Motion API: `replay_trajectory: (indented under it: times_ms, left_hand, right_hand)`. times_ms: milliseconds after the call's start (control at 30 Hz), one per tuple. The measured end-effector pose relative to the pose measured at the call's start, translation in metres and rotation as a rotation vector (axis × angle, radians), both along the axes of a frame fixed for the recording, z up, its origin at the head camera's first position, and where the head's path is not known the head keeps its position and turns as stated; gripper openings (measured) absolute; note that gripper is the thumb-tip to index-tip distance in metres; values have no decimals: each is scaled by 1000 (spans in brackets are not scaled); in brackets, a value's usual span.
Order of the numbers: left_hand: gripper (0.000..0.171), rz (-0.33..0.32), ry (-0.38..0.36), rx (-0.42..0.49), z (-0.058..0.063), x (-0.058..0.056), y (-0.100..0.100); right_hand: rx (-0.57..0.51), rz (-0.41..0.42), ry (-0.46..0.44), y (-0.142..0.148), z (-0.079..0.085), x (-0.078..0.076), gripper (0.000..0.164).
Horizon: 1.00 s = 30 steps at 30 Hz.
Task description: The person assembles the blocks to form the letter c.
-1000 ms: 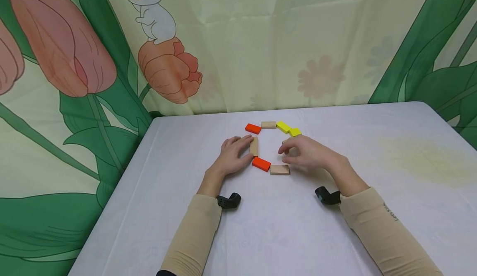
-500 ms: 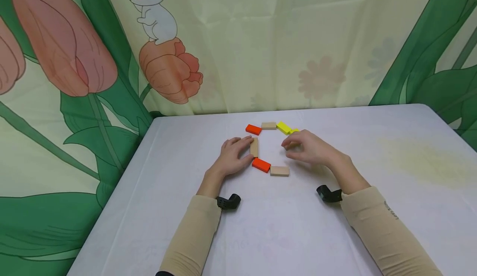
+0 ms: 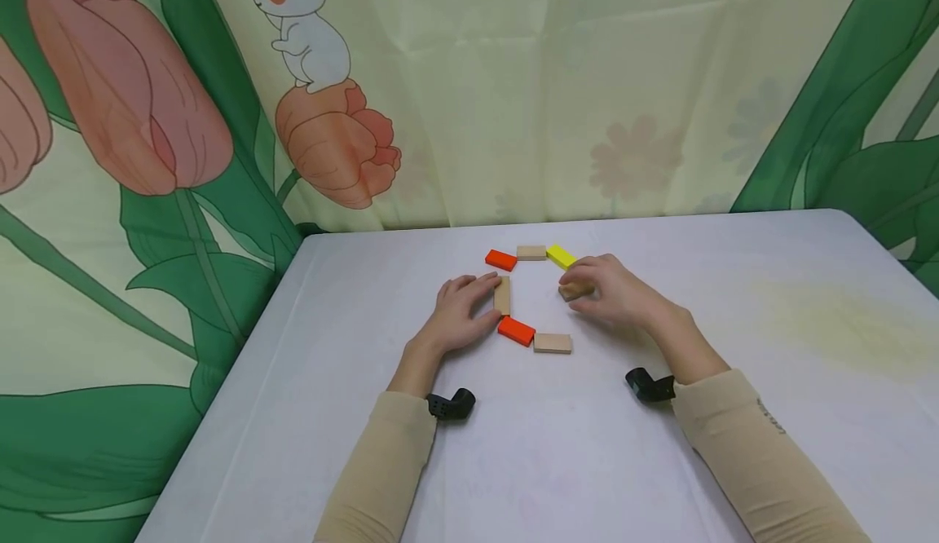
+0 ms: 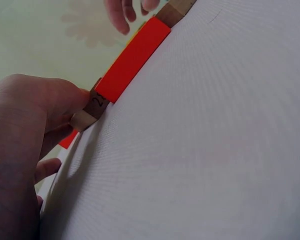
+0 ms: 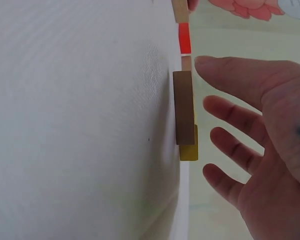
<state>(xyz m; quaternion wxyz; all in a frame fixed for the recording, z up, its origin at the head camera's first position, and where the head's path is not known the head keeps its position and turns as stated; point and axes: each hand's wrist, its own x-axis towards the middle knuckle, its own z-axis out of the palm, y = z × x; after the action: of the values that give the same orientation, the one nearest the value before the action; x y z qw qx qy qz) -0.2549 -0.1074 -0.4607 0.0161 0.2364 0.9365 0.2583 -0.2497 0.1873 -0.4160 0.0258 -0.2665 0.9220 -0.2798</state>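
My left hand (image 3: 462, 315) rests beside an upright-lying wooden block (image 3: 502, 296), its thumb and a finger at the block's two ends. In the left wrist view the thumb touches this block (image 4: 96, 103), which bears dark printed figures. A red block (image 3: 517, 331) and another wooden block (image 3: 553, 343) follow below it. My right hand (image 3: 616, 290) hovers over a wooden block (image 3: 575, 291) at the ring's right side. In the right wrist view the thumb and fingers stand apart from that block (image 5: 184, 107). A yellow block (image 5: 189, 152) shows behind it.
At the far side of the ring lie a red block (image 3: 501, 260), a wooden block (image 3: 531, 253) and a yellow block (image 3: 561, 256). White cloth covers the table (image 3: 528, 461). Behind its back edge hangs a printed curtain (image 3: 499, 119).
My right hand has moved slightly up and away, now covering the second yellow block; the wooden block under it shows between thumb and fingers. My left hand stays at its block.
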Motion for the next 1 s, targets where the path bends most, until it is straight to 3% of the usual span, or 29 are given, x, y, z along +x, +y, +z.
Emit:
replay_trajectory:
  times_ms: [233,667,1000]
  left_hand:
    - [61,-11,19,6,0,1,-1]
    - [61,-8,16,15,0,0,0]
    - [61,-1,9,10,0,1,0]
  right_hand:
    - [13,-35,-20,0,0,0,31]
    - [56,-29,-37,1,-2,-3,33]
    - [45,-54,-53,0,-1,-1,25]
